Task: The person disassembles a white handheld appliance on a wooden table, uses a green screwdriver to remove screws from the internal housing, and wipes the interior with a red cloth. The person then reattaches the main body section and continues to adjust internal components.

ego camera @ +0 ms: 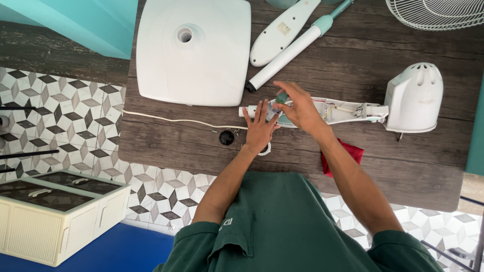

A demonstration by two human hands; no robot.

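An opened white fan neck housing (348,112) with exposed wires lies across the dark wooden table (393,166), joined to the white motor head (416,96) at the right. My left hand (259,128) presses flat on the housing's left end, fingers spread. Just above it, my right hand (297,107) grips a teal-handled screwdriver (281,97), held upright over the housing. A white power cord (171,119) runs left from the housing.
A square white fan base (194,50), a white cover panel (282,32) and a white-and-teal pole (290,53) lie at the back. A wire fan grille (436,12) is top right. A black knob (226,137), small screws (218,131), a red cloth (348,153) and a white cabinet (55,214) are nearby.
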